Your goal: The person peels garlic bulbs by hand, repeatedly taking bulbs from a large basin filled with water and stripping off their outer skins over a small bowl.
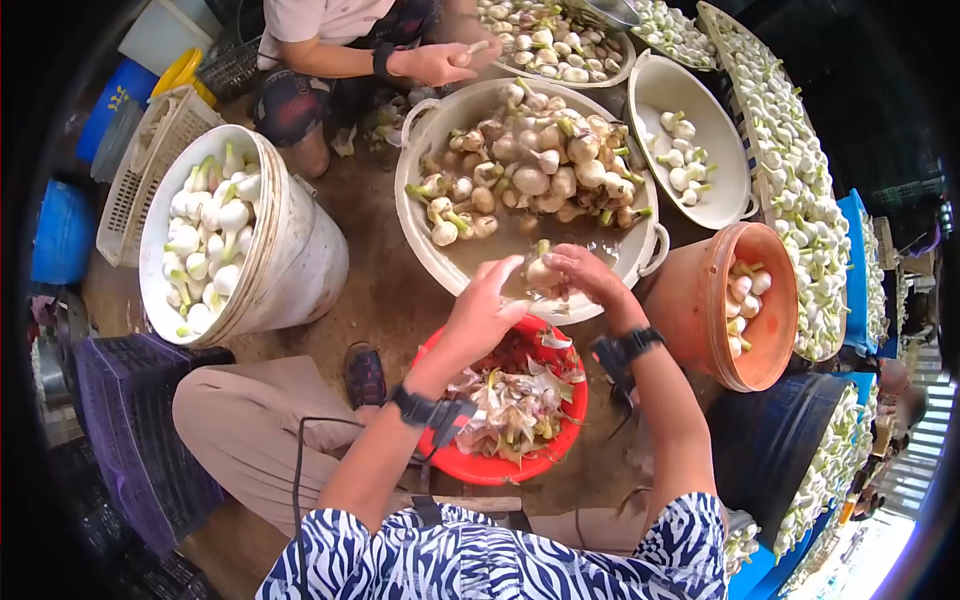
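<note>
My right hand [590,275] grips a garlic bulb [543,272] with a short green stem, over the near rim of a wide white basin [420,215]. Just left of the bulb is my left hand [485,312], its thumb and fingers apart with nothing between them. In the basin, unpeeled garlic bulbs [535,160] are heaped in murky water. Below my hands stands a red basin [575,420] holding loose garlic skins [515,400]. Both my wrists wear dark straps.
On the left stands a white bucket [310,260] of peeled garlic; on the right, an orange bucket [690,300] with several bulbs. An oval white tub [650,90] holds more bulbs. Across from me, a person's hands [445,62] hold a bulb. Garlic-filled trays [800,190] line the right side.
</note>
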The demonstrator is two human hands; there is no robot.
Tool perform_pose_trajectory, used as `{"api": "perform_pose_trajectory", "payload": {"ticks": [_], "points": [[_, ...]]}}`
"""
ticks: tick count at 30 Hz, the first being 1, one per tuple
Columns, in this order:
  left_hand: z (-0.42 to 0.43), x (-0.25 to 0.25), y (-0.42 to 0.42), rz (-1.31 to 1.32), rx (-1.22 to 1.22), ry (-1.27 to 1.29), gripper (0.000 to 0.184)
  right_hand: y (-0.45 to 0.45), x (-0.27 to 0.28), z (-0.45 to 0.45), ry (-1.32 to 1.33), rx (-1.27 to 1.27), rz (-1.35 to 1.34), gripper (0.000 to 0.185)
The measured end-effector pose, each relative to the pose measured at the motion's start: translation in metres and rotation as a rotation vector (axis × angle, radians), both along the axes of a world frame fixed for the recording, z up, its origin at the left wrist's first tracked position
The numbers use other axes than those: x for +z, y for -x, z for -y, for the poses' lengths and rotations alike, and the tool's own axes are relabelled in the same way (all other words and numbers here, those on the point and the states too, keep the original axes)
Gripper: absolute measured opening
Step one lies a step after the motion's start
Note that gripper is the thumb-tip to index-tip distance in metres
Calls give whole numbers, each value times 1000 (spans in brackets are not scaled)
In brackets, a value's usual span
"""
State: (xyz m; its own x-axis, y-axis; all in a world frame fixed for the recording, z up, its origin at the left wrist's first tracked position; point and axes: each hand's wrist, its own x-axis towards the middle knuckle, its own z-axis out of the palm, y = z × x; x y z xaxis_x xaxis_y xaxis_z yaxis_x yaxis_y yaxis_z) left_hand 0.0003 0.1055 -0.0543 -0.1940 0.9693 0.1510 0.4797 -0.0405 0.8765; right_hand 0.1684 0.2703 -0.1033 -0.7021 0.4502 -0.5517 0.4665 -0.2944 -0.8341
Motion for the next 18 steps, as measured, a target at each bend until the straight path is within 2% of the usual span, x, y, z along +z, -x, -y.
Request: {"api": "perform_pose_trajectory", "payload": {"ticks": [1, 3, 4, 5, 6, 8, 9, 12, 17, 18], "points": [[-3, -5, -5, 3, 2, -5, 39, 0, 25, 21, 84, -82, -139, 41], [0, -13, -13, 569, -109, 33, 41, 4, 72, 66, 63, -142, -205, 44], [9, 2, -13, 570, -108, 27, 41, 4, 89, 82, 76, -148, -231, 44], [19, 17, -12, 801, -86, 113, 40, 2, 99, 97, -8, -264, -240, 34], [28, 30, -12, 1032, -65, 197, 39, -1, 104, 109, -17, -259, -241, 34], [47, 39, -13, 1009, -47, 180, 37, -7, 114, 130, -793, -206, -59, 20], [57, 46, -14, 1004, -42, 191, 36, -6, 125, 143, -806, -252, -104, 13], [77, 58, -18, 951, -34, 181, 34, -7, 142, 167, -897, -200, -63, 14], [105, 73, -22, 880, -17, 109, 35, -6, 157, 197, -824, -167, -38, 12], [109, 75, -22, 840, -18, 87, 35, -6, 159, 202, -955, -133, -41, 9]]}}
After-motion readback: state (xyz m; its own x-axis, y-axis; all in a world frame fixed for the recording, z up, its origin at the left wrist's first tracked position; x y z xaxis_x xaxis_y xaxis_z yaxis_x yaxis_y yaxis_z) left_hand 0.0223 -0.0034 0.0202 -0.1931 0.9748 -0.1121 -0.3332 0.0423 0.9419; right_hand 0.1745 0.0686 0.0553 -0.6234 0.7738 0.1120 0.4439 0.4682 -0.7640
